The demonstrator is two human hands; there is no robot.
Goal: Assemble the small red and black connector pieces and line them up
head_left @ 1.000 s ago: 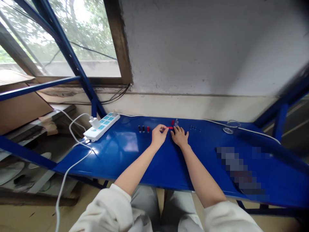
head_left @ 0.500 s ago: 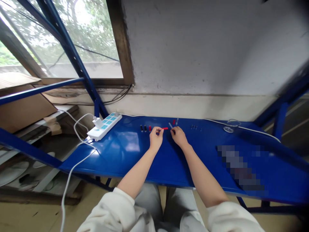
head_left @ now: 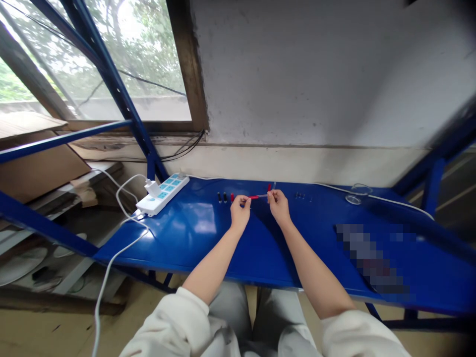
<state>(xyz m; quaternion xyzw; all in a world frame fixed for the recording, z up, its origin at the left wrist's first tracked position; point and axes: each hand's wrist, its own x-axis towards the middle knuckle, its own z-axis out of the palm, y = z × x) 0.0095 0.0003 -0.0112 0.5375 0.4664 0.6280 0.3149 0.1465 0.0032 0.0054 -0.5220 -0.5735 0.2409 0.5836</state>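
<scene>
My left hand point(head_left: 241, 210) pinches a red tube point(head_left: 254, 198) between thumb and fingers, and my right hand point(head_left: 278, 206) grips a thin clear tube point(head_left: 263, 196). The two pieces meet end to end in the gap between my hands, above the blue table point(head_left: 260, 248). I cannot tell whether one end sits inside the other or only touches it.

For this step, I judge it best to hold both pieces on one straight line, pinch close to the joint so neither bends, and press gently along their length. A slight twist may help if they catch; pushing at an angle could make the clear one slip off or crack.

The red tube looks slim, smooth and bright, its left end hidden by my fingers. The clear one is narrower and pale, easily lost against the blue.

Just beyond my right hand lie a spare red piece point(head_left: 268, 187) and a spare clear piece point(head_left: 274, 185). Just left of my left hand is a short red piece point(head_left: 232, 197), with two black pieces point(head_left: 225, 197) past it. Small clear parts point(head_left: 299, 196) lie to the right of my right hand.
</scene>
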